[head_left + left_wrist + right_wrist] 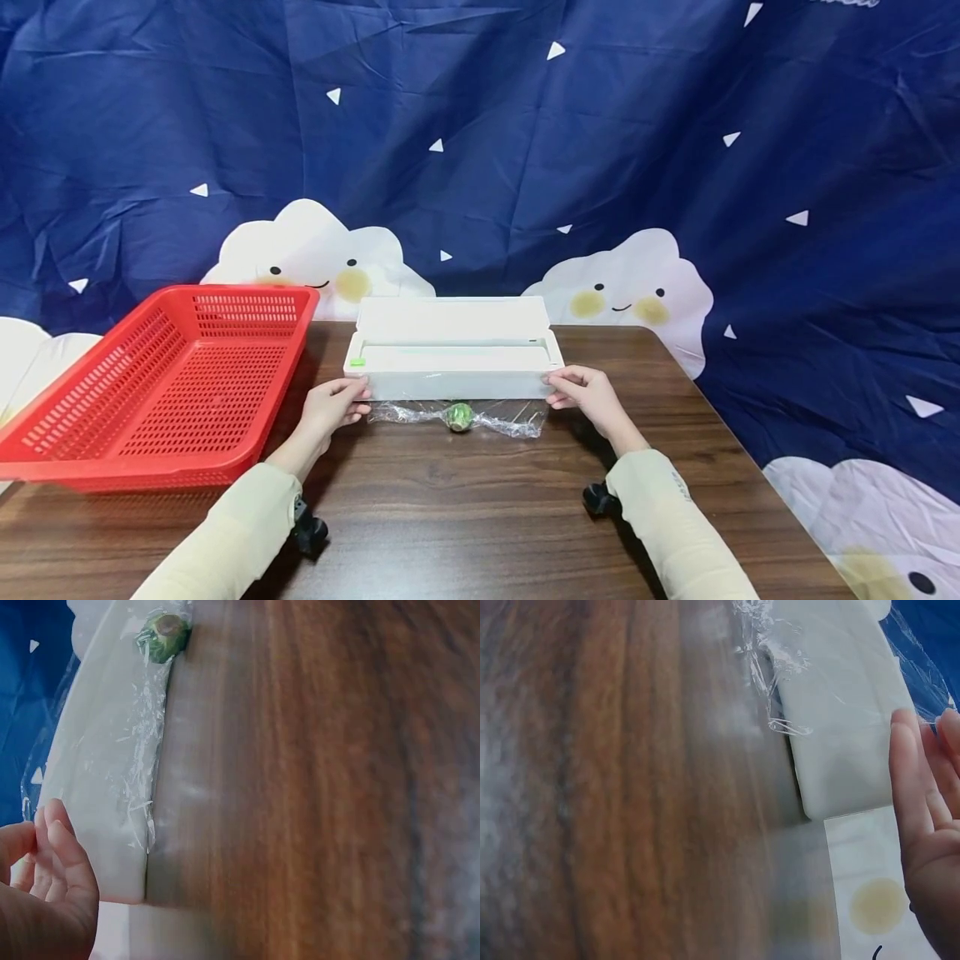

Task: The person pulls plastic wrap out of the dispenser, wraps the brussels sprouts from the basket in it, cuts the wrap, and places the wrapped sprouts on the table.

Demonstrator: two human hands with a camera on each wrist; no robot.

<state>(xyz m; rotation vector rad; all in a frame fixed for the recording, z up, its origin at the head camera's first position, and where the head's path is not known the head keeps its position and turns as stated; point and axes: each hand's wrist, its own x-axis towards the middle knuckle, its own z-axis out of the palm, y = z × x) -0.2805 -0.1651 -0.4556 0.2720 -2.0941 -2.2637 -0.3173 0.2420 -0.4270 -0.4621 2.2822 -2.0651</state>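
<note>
A white cling film dispenser (450,385) stands on the table with its lid raised. Clear cling film (510,421) hangs over its front and lies bunched along the front edge. Within the film, at mid-length, sits a small round green vegetable (459,417) with a brown cut end, like a Brussels sprout (166,634). At the dispenser's left front corner my left hand (333,407) pinches the film between thumb and fingers. My right hand (588,396) pinches it at the right front corner. In both wrist views the film stretches away from the fingertips.
A red plastic basket (258,412) with slotted walls stands on the left of the brown wooden table (450,517). Behind the table hangs a dark blue cloth (480,167) printed with clouds and triangles. Black wrist mounts (309,529) sit under the sleeves.
</note>
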